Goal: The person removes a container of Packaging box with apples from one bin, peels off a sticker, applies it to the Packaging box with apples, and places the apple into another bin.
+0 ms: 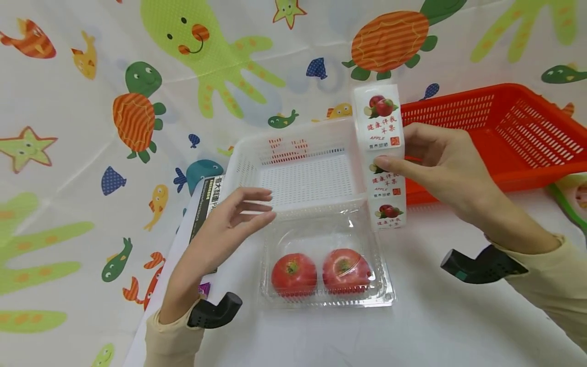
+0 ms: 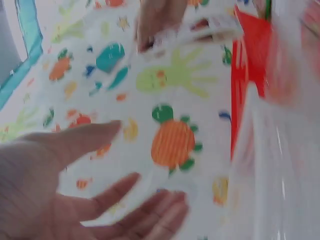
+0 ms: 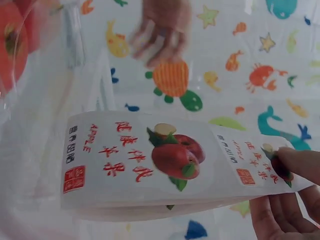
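Head view: the right hand (image 1: 442, 160) pinches the label strip (image 1: 377, 120) between thumb and fingers, upright above the table (image 1: 426, 321), its printed side to the viewer, probably so the separate labels can be told apart. The left hand (image 1: 229, 224) is empty, fingers loosely bent, beside the white basket (image 1: 298, 181). Two apples, a left apple (image 1: 294, 275) and a right apple (image 1: 347, 271), sit side by side in a clear box (image 1: 388, 298), apparently to present an even front. The strip hides the white basket's right end; the red basket (image 1: 541, 173) lies behind the right hand. Left wrist view: the left hand's fingers spread, touching nothing visible; pale plastic blurs the right side. Right wrist view: the thumb presses the printed face, fingers behind; the strip doubles back on itself, perhaps from its own springiness, obscuring the patterned cloth (image 3: 225, 30) beyond.
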A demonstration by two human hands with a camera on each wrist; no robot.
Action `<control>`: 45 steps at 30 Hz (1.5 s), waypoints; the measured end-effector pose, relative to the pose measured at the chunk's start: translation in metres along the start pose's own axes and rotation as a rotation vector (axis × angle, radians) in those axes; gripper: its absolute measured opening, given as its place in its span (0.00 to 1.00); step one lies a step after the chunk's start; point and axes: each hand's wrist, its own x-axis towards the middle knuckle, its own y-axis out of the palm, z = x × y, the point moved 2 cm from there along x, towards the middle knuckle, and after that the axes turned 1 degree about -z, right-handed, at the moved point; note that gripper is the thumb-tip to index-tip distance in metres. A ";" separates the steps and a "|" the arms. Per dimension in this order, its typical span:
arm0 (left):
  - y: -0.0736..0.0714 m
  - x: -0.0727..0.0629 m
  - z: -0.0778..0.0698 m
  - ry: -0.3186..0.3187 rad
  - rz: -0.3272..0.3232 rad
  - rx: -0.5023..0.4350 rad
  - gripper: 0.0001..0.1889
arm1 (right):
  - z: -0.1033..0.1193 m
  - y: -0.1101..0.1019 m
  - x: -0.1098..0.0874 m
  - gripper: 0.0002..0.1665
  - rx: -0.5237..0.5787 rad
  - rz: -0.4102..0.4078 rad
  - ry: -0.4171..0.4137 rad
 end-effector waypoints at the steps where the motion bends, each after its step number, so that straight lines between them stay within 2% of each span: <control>1: 0.005 0.005 -0.009 0.051 -0.008 -0.046 0.24 | 0.002 0.005 0.000 0.21 0.026 0.012 -0.015; 4: 0.024 0.020 -0.034 0.207 -0.007 -0.160 0.24 | 0.005 0.019 0.001 0.19 0.083 0.038 -0.044; 6: 0.037 0.030 -0.047 0.279 -0.011 -0.214 0.24 | 0.007 0.027 0.002 0.18 0.118 0.043 -0.051; 8: 0.049 0.040 -0.055 0.321 -0.025 -0.247 0.23 | 0.008 0.034 0.002 0.16 0.139 0.043 -0.057; 10: 0.058 0.047 -0.059 0.338 -0.040 -0.277 0.22 | 0.008 0.038 0.001 0.16 0.155 0.047 -0.066; 16: 0.072 0.058 -0.060 0.321 -0.057 -0.322 0.15 | 0.004 0.043 0.000 0.17 0.175 0.072 -0.066; 20: 0.073 0.060 -0.057 0.300 -0.039 -0.319 0.10 | 0.001 0.040 0.001 0.14 0.171 0.078 -0.059; 26: 0.072 0.060 -0.053 0.248 -0.008 -0.276 0.10 | 0.000 0.035 0.003 0.10 0.133 0.045 -0.064; 32: 0.073 0.060 -0.052 0.290 -0.008 -0.330 0.12 | 0.000 0.038 0.004 0.08 0.176 0.038 -0.068; 36: 0.073 0.060 -0.055 0.309 -0.029 -0.366 0.12 | 0.001 0.039 0.004 0.12 0.177 0.029 -0.085; 39: 0.072 0.060 -0.054 0.302 -0.043 -0.364 0.13 | 0.003 0.037 0.005 0.20 0.154 -0.019 -0.135; 41: 0.071 0.060 -0.052 0.294 -0.052 -0.357 0.13 | 0.004 0.033 0.004 0.26 0.098 -0.064 -0.190; 45: 0.069 0.060 -0.051 0.289 -0.066 -0.351 0.13 | 0.009 0.026 0.001 0.29 -0.143 -0.106 -0.406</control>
